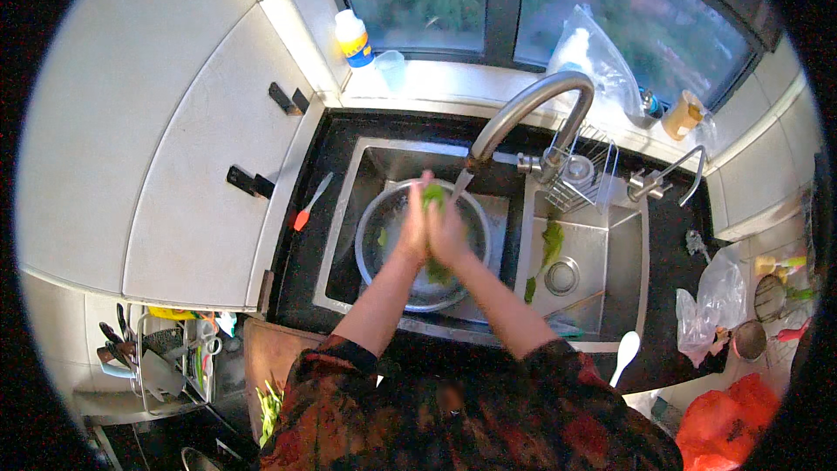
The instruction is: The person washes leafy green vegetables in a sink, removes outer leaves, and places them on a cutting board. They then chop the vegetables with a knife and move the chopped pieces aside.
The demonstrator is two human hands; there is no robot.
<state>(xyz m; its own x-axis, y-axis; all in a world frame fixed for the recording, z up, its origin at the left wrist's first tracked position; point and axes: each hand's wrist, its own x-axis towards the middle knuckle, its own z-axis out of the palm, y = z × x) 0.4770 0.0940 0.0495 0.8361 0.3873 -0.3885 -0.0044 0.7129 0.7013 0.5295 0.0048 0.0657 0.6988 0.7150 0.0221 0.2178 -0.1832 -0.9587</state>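
Observation:
My left hand (pixel 413 226) and my right hand (pixel 447 229) press together around green leafy vegetables (pixel 432 195), over a round metal basin (pixel 361 258). A curved metal faucet (pixel 523 101) pours a stream of water (pixel 461 184) beside my right hand. Below my hands, more greens (pixel 439 271) and a loose leaf piece (pixel 383 236) show in the basin. The basin stands inside the left bowl of a steel double sink (pixel 343 222). My fingers are blurred and cover part of the greens.
Leaf scraps (pixel 552 242) lie in the right sink bowl by the drain (pixel 562 276). A wire rack (pixel 592 170) stands behind it. An orange-tipped brush or spatula (pixel 310 206) lies left, a white spoon (pixel 626 354) front right. A wooden cutting board (pixel 271 353) sits front left.

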